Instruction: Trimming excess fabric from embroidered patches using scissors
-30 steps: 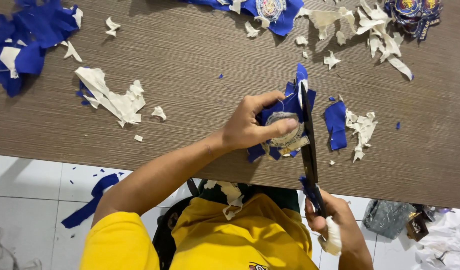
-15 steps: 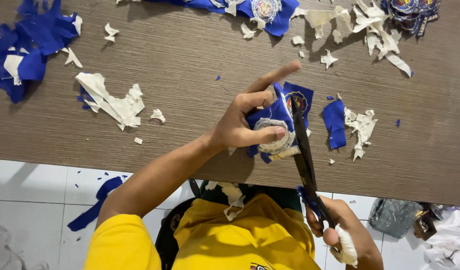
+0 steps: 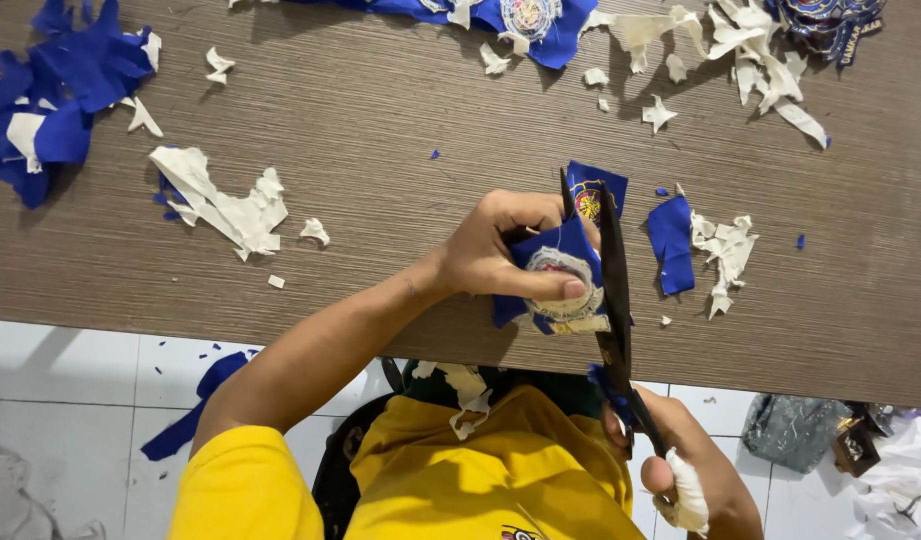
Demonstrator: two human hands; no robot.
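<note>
Nearest the camera, over the yellow shirt (image 3: 500, 480), the right hand (image 3: 680, 465) is closed through the handles of black scissors (image 3: 612, 290), blades parted. Above the bench (image 3: 380, 230) edge, the left hand (image 3: 490, 255) pinches a blue embroidered patch (image 3: 560, 270) against the blades. The thumb lies just beside the cutting line; a slip could nick it or the emblem. Beyond lie white backing scraps (image 3: 220, 205) and blue offcuts (image 3: 60, 100).
</note>
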